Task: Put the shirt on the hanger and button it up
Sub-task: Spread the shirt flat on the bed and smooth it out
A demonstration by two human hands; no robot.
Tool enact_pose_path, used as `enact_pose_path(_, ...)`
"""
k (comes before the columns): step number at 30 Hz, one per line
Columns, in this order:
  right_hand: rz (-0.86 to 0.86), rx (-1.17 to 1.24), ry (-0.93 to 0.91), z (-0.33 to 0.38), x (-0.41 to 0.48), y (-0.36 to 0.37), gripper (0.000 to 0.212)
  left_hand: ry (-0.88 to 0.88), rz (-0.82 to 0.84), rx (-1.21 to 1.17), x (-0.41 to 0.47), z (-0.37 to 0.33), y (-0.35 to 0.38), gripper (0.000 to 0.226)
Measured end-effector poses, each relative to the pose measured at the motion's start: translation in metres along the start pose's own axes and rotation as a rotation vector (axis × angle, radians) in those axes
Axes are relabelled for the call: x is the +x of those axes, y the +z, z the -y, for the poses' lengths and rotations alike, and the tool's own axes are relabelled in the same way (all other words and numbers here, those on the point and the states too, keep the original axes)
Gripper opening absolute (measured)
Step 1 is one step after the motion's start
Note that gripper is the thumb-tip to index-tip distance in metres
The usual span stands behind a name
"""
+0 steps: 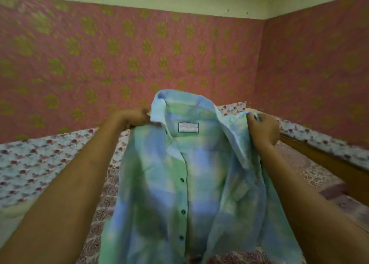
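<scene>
A pale blue and green checked shirt (179, 183) hangs in the air in front of me, collar up, its white neck label facing me. Dark buttons run down its front placket. My left hand (137, 116) grips the shirt at the left side of the collar. My right hand (263, 129) is closed on the right shoulder edge of the shirt. The lower part of the shirt drapes down between my forearms. No hanger is in view.
Below the shirt lies a bed with a floral sheet (36, 167) and a patterned cover (311, 173). A brown wooden bed rail (327, 159) runs at the right. Pink walls with yellow flower motifs (119, 53) stand behind.
</scene>
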State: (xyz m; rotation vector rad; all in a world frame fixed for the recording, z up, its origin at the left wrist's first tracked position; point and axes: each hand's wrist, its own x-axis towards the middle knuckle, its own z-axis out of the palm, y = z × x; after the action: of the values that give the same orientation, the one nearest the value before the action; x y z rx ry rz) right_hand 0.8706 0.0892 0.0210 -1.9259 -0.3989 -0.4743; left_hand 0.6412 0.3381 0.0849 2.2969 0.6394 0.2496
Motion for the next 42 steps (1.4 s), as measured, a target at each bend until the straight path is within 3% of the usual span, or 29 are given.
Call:
enact_pose_path(5, 0.238, -0.117, 0.180, -0.081, -0.002, 0.056, 0.034, -0.164, 0.159, 0.415, 0.078, 0.064, 0.064, 0.011)
enact_pose_path(8, 0.314, -0.263, 0.200, -0.130, -0.002, 0.094, 0.050, -0.229, 0.162, 0.508, 0.118, 0.105, 0.109, 0.027)
enact_pose_path(11, 0.358, -0.244, 0.303, -0.175, -0.004, 0.130, 0.043, -0.322, 0.085, 0.437, 0.159, 0.152, 0.159, 0.042)
enact_pose_path(18, 0.346, -0.269, 0.386, -0.288, -0.018, 0.241, 0.041, -0.392, -0.126, 0.287, 0.256, 0.256, 0.264, 0.043)
enact_pose_path(22, 0.341, -0.200, 0.352, -0.326, -0.014, 0.297, 0.043, -0.458, -0.326, 0.014, 0.303, 0.294, 0.298, 0.037)
enact_pose_path(24, 0.407, -0.124, 0.351, -0.351, -0.013, 0.327, 0.039, -0.451, -0.331, -0.124, 0.325, 0.310, 0.311, 0.022)
enact_pose_path(25, 0.461, -0.061, 0.323, -0.363, -0.015, 0.340, 0.048, -0.443, -0.288, -0.188, 0.331, 0.316, 0.316, 0.014)
enact_pose_path(26, 0.517, -0.006, 0.281, -0.372, -0.020, 0.349, 0.062, -0.416, -0.215, -0.238, 0.336, 0.324, 0.322, 0.031)
enact_pose_path(28, 0.657, 0.045, 0.256, -0.394, -0.042, 0.370, 0.081, -0.381, -0.093, -0.367, 0.332, 0.345, 0.344, 0.060)
enact_pose_path(29, 0.734, 0.052, 0.276, -0.400, -0.056, 0.374, 0.080, -0.399, -0.085, -0.351, 0.323, 0.354, 0.355, 0.061)
enact_pose_path(32, 0.925, 0.019, 0.324, -0.414, -0.115, 0.380, 0.057, -0.503, -0.162, -0.297, 0.275, 0.381, 0.385, 0.041)
enact_pose_path(35, 1.064, -0.012, 0.297, -0.417, -0.173, 0.382, 0.039, -0.570, -0.183, -0.067, 0.221, 0.411, 0.389, 0.031)
enact_pose_path(40, 1.196, -0.121, 0.254, -0.393, -0.236, 0.386, 0.038, -0.771, -0.225, 0.032, 0.152, 0.456, 0.367, 0.032)
enact_pose_path(42, 1.162, -0.276, 0.200, -0.381, -0.255, 0.389, 0.048, -0.848, -0.143, 0.112, 0.133, 0.473, 0.362, 0.029)
